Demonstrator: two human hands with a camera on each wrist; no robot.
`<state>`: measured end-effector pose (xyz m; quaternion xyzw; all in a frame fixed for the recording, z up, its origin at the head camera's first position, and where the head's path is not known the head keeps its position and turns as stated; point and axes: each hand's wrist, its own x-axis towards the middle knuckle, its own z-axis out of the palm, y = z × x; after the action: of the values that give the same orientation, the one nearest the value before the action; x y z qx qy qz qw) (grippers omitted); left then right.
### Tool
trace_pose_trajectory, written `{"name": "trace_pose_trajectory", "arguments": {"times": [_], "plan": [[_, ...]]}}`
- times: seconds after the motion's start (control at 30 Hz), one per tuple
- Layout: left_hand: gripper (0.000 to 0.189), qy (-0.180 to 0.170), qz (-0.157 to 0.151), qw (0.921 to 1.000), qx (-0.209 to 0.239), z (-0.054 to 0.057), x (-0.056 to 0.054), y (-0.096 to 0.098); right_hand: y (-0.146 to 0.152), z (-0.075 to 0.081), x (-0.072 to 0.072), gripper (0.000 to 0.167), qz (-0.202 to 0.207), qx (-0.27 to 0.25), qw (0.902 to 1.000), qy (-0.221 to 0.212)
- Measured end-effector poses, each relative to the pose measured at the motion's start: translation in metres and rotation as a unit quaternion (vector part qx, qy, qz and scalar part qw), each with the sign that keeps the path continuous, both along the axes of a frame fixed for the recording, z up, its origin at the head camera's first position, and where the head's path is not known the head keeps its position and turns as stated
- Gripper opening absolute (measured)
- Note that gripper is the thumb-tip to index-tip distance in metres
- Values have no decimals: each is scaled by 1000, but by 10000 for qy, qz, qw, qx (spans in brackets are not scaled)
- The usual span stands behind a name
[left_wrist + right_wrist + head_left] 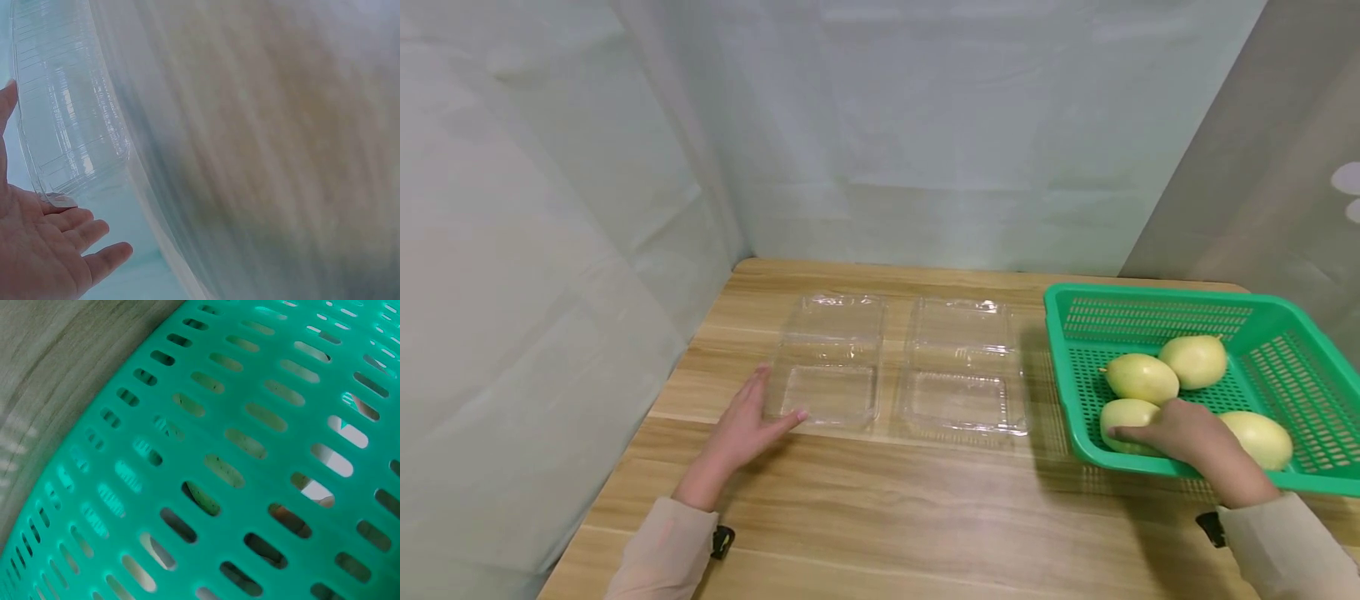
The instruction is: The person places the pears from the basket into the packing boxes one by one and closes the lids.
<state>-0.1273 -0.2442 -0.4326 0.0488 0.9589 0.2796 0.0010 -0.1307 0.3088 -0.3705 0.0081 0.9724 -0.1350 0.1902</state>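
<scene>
Pale sheeting (925, 125) backs a wooden surface (910, 517). Right, a green basket (1150, 292) holds four melons (1193, 363); its left wall separates them from two clear, opened boxes (962, 400). Left hand (745, 427), fingers spread, is at the left box (831, 396); right hand (1187, 433) grips the near-left melon (1122, 417). Bare wood fronts the boxes.

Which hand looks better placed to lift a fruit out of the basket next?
Probably the person's right hand: it reaches into the green basket and grips a pale yellow fruit. The left hand is across the table, spread at a clear container.
</scene>
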Motion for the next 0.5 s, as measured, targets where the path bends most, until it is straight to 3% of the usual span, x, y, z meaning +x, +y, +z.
{"name": "trace_pose_trajectory", "arguments": {"times": [0.5], "plan": [[103,-43,-63,10000,62,-1,-2,-2,-6,-3,6,53,-85,-50,9988,483]]}}
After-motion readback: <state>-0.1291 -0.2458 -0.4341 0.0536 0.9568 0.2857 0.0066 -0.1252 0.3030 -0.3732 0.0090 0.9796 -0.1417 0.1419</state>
